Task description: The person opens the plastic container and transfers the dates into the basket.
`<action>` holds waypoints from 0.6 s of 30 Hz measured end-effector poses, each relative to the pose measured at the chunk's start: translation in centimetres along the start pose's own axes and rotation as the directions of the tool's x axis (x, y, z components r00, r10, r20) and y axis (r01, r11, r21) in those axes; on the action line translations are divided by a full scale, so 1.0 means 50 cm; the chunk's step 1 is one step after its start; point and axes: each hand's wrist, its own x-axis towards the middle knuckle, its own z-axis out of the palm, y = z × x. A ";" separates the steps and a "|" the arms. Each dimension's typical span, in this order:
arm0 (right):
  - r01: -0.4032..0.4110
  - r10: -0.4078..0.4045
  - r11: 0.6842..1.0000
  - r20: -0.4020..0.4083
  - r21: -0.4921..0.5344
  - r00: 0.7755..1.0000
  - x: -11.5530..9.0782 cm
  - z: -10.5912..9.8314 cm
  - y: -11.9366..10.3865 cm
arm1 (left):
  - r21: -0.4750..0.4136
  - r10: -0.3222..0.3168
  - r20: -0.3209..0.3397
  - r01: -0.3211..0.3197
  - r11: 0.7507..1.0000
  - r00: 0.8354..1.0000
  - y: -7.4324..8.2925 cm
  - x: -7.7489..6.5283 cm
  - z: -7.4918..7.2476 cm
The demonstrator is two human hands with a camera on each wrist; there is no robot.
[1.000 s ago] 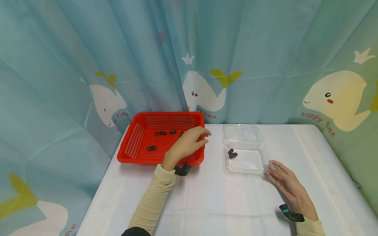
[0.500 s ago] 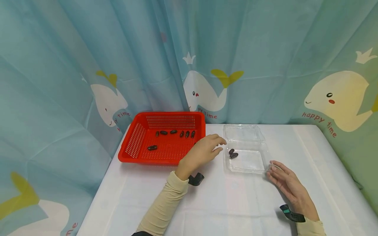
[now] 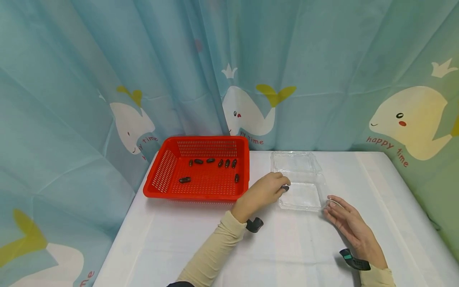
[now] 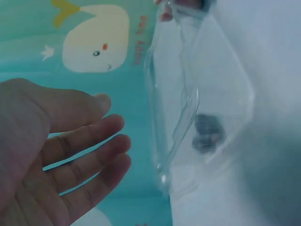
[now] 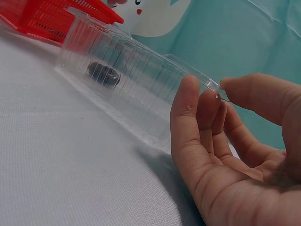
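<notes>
A clear plastic clamshell box (image 3: 303,207) sits on the table with its lid (image 3: 294,162) folded back. Inside, at its left end, lie dark wrinkled dates (image 5: 103,74); one date (image 3: 285,188) shows past my left fingertips in the head view. My left hand (image 3: 261,193) reaches over the box's left side, fingers loosely bent. In the left wrist view, nothing appears between its thumb (image 4: 101,102) and fingers. At the box's near right corner, my right hand (image 3: 349,225) pinches the rim between thumb and fingers.
Left of the box stands a red perforated basket (image 3: 197,196). Several dates (image 3: 210,160) lie in it, mostly along its back and right sides, with more dates (image 3: 184,179) near the front left. A patterned curtain (image 3: 322,79) hangs behind the white-covered table (image 3: 272,255).
My left hand has moved from above the basket's right side rightward to the box, uncovering dates in the basket. My right hand keeps its hold on the corner.
</notes>
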 end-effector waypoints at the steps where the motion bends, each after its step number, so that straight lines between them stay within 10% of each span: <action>1: -0.001 0.001 1.000 0.000 -0.001 1.000 0.000 0.000 0.000 | 0.001 0.003 0.009 -0.003 1.000 1.000 0.002 0.005 0.004; 18: -0.006 0.006 1.000 -0.011 -0.001 1.000 -0.001 0.003 -0.001 | 0.204 -0.042 0.145 0.012 0.979 0.989 0.026 0.063 0.065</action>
